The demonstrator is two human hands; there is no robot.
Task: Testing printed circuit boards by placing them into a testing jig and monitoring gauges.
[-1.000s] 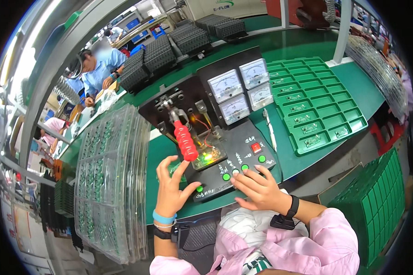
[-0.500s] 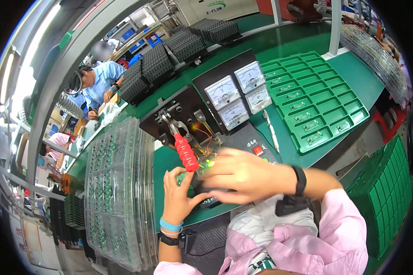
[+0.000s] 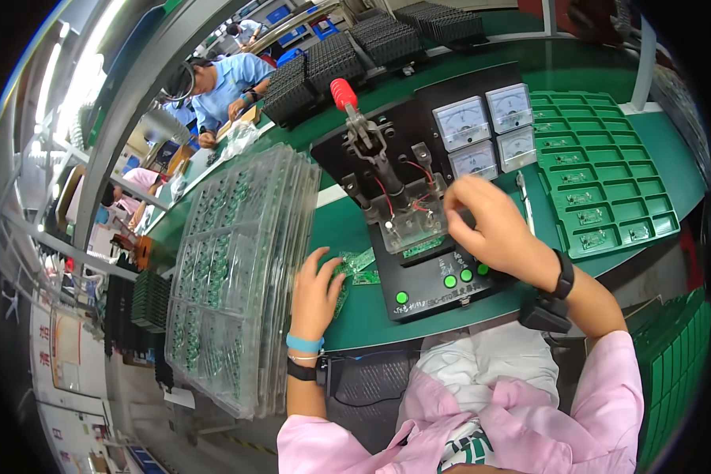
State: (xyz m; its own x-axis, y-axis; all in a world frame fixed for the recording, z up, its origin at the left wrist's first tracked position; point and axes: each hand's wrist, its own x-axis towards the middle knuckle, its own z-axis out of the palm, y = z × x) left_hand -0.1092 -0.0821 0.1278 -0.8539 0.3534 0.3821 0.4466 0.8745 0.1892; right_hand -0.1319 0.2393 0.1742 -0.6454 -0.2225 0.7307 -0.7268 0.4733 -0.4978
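My left hand (image 3: 314, 291) has its fingers spread at the edge of several small green circuit boards (image 3: 365, 277) on the bench, left of a black test fixture (image 3: 419, 296). Those fingers partly cover the boards. My right hand (image 3: 498, 233) hovers at the fixture's right side with its fingers curled in; whether anything is inside them is hidden. The fixture's toggle clamp has its red handle (image 3: 344, 94) pointing up. Beneath the clear plate (image 3: 407, 229) with red wires lies a green circuit board (image 3: 423, 246). Green buttons (image 3: 449, 281) line the fixture's front.
Analog meters (image 3: 460, 125) stand behind the fixture. To the right are a white pen-like tool (image 3: 524, 201) and a green compartment tray (image 3: 616, 170) with some boards. Stacked clear trays (image 3: 213, 276) of boards stand left. Black racks (image 3: 336, 63) and a co-worker (image 3: 229, 83) are beyond.
The red clamp handle has swung from down to up. My left hand has moved left from the fixture to the loose boards. My right hand has drawn back to the right, and the view has shifted.
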